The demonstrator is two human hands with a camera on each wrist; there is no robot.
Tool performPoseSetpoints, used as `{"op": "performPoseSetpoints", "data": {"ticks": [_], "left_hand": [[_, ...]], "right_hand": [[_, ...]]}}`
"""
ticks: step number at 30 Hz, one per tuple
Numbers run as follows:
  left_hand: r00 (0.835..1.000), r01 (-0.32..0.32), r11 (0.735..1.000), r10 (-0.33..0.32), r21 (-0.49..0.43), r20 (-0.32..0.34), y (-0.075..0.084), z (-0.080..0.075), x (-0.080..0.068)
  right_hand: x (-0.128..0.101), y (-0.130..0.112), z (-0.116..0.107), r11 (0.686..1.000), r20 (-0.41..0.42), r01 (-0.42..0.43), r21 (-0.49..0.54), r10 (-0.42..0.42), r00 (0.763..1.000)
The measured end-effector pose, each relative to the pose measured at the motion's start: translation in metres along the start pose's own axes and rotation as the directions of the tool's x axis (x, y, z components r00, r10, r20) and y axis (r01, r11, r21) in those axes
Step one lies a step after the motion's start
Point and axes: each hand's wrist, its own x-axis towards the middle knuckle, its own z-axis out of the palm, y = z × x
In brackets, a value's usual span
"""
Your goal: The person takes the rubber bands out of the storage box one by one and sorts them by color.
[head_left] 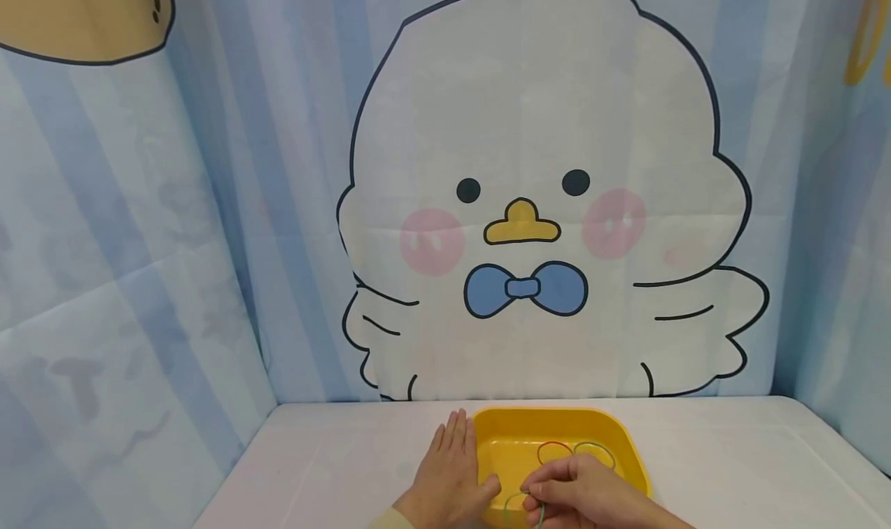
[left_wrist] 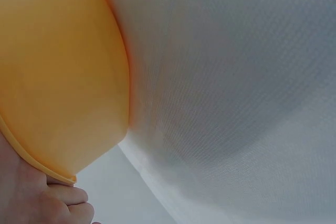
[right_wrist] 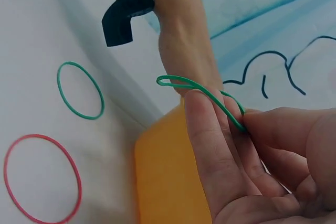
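My left hand (head_left: 448,471) lies along the left side of the yellow tray (head_left: 487,467), its fingers straight and its thumb reaching over the rim. In the left wrist view the tray's outer wall (left_wrist: 63,66) fills the left side, with part of the hand (left_wrist: 58,203) at the rim. Over the tray, my right hand (head_left: 585,486) pinches a green rubber band (right_wrist: 210,95) between thumb and fingers; its narrow loop sticks out past the fingertips. Beyond that hand, a red rubber band (head_left: 540,452) and another green rubber band (head_left: 609,453) lie side by side in the tray.
The tray stands on a white table (head_left: 334,452). Behind the table hangs a blue-striped curtain (head_left: 299,204) with a large cartoon chick on it. A dark curved piece (right_wrist: 121,22) is on the other forearm in the right wrist view.
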Motion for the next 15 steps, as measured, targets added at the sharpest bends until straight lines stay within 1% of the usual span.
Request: {"op": "performPoseSetpoints", "data": {"ticks": [3, 6, 9, 11, 15], "left_hand": [[1.0, 0.001, 1.0, -0.001, 0.002, 0.001, -0.001, 0.0, 0.0], [1.0, 0.005, 1.0, -0.005, -0.01, 0.012, -0.001, 0.0, 0.0], [1.0, 0.009, 1.0, -0.008, -0.022, 0.02, 0.0, -0.001, 0.0], [1.0, 0.013, 1.0, -0.012, -0.026, 0.023, 0.0, -0.001, 0.0], [1.0, 0.012, 1.0, -0.011, -0.02, 0.014, 0.0, -0.001, -0.001]], "right_hand": [[0.001, 0.005, 0.008, 0.995, -0.017, -0.016, -0.103, 0.015, 1.0], [0.006, 0.014, 0.014, 0.987, 0.018, -0.001, -0.16, 0.004, 1.0], [0.014, 0.025, 0.016, 0.984, 0.065, 0.013, -0.175, -0.001, 0.998], [0.021, 0.033, 0.018, 0.984, 0.079, 0.024, -0.177, -0.01, 0.997], [0.031, 0.047, 0.021, 0.98, 0.131, 0.089, -0.18, -0.066, 0.989]]}}
